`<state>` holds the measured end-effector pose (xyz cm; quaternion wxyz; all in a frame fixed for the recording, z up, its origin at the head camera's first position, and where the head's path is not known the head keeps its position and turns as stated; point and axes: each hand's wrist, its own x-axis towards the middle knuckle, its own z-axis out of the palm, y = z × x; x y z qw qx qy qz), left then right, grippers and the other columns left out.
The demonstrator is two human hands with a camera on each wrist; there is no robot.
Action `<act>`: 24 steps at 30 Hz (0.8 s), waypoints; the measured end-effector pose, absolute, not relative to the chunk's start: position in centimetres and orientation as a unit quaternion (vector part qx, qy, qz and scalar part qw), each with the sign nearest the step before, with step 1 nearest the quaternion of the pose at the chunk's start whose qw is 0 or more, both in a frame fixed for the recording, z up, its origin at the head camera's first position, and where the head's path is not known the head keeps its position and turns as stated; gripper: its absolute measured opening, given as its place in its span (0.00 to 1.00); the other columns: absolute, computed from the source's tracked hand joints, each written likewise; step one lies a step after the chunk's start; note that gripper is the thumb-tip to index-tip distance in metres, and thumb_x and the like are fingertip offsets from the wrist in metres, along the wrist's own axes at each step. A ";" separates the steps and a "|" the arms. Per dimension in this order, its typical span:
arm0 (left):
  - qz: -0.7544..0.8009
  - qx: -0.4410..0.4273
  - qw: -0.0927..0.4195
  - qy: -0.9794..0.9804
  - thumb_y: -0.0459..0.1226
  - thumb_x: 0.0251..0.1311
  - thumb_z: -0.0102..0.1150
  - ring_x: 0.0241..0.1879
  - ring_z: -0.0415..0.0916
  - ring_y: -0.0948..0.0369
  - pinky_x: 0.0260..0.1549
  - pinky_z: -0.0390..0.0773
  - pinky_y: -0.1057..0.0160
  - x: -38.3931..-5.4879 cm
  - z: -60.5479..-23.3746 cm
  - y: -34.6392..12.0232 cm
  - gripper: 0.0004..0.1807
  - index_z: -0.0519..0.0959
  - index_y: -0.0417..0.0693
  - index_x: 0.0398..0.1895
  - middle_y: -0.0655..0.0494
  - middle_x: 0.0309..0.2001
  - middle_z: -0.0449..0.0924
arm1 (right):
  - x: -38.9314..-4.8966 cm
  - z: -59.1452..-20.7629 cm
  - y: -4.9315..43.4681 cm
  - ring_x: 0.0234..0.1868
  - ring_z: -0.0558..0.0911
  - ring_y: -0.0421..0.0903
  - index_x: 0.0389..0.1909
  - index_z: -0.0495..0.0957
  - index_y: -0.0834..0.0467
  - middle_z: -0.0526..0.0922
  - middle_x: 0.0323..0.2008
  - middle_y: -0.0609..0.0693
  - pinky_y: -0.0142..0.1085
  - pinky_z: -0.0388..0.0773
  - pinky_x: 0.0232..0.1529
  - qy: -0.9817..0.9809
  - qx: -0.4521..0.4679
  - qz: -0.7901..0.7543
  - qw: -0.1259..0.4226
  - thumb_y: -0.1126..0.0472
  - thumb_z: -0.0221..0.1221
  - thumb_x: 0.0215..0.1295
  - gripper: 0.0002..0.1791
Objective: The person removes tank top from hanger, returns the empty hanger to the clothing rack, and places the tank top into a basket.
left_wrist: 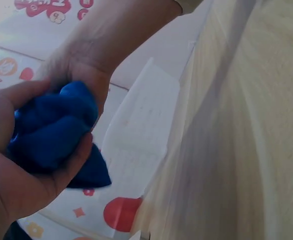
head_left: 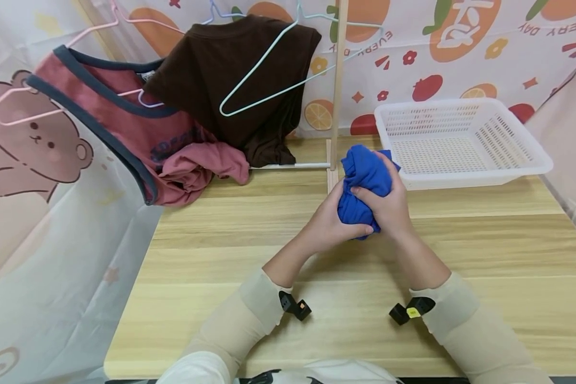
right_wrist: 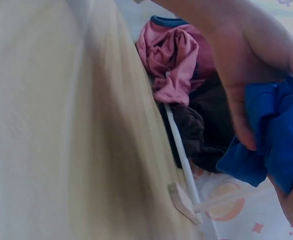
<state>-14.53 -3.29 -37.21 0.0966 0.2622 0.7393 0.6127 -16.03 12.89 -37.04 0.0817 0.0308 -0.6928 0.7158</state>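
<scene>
Both hands are on the same thing here: your left grip (head_left: 330,224) and right grip (head_left: 394,205) are wrapped round one bunched blue cloth (head_left: 365,173). It's scrunched up pretty good, so I can't say what sort of garment it is, if it's one at all. You've got it up off the worktop (head_left: 499,245), and my guess is that two hands are there because something this floppy would sag and spill loose from one.

Just right of and beyond the grip there's a white basket (head_left: 465,180), probably parked there so it's in easy reach. A loose flap of blue pokes out that way; can't tell if it touches the rim. Beyond the grip and to the left, a brown garment (head_left: 249,74) and a pink garment (head_left: 125,128) hang at the rack, likely off to that side so they don't crowd your hands. Bare mint hanger (head_left: 222,108) in front of the brown one too.

As for the grip: fingers curled, right thumb pressing on the bundle, left thumb across its near end. Both are parted only as far as the wad's thickness, and neither is free.
</scene>
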 end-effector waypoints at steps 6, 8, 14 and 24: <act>0.568 0.255 0.134 0.771 0.44 0.54 0.72 0.71 0.58 0.58 0.64 0.68 0.51 -15.1 -37.1 -4.2 0.58 0.39 0.75 0.77 0.63 0.76 0.51 | -18.3 -35.8 15.2 0.58 0.65 0.49 0.66 0.71 0.43 0.70 0.61 0.49 0.46 0.62 0.58 -0.686 0.009 0.724 0.078 0.68 0.69 0.53 0.38; 0.556 0.242 0.144 0.782 0.47 0.56 0.71 0.72 0.58 0.54 0.61 0.72 0.48 -15.3 -37.1 -4.5 0.56 0.39 0.75 0.77 0.62 0.77 0.49 | -19.5 -35.1 16.4 0.58 0.65 0.49 0.64 0.74 0.44 0.69 0.61 0.49 0.46 0.63 0.59 -0.675 -0.005 0.732 0.088 0.70 0.68 0.52 0.37; 0.412 0.229 0.188 0.862 0.48 0.61 0.66 0.72 0.60 0.50 0.66 0.66 0.51 -16.0 -38.8 -5.9 0.48 0.49 0.55 0.79 0.51 0.75 0.58 | -23.5 -31.7 21.1 0.58 0.65 0.46 0.61 0.76 0.44 0.69 0.59 0.48 0.41 0.64 0.59 -0.660 -0.023 0.740 0.124 0.75 0.67 0.48 0.38; 0.123 0.269 0.218 0.930 0.49 0.48 0.76 0.54 0.72 0.53 0.49 0.77 0.56 -15.5 -40.4 -6.1 0.38 0.73 0.47 0.62 0.51 0.52 0.76 | -30.3 -30.2 27.6 0.70 0.55 0.58 0.70 0.62 0.28 0.54 0.76 0.52 0.64 0.56 0.68 -0.867 -0.020 0.496 0.050 0.55 0.63 0.60 0.38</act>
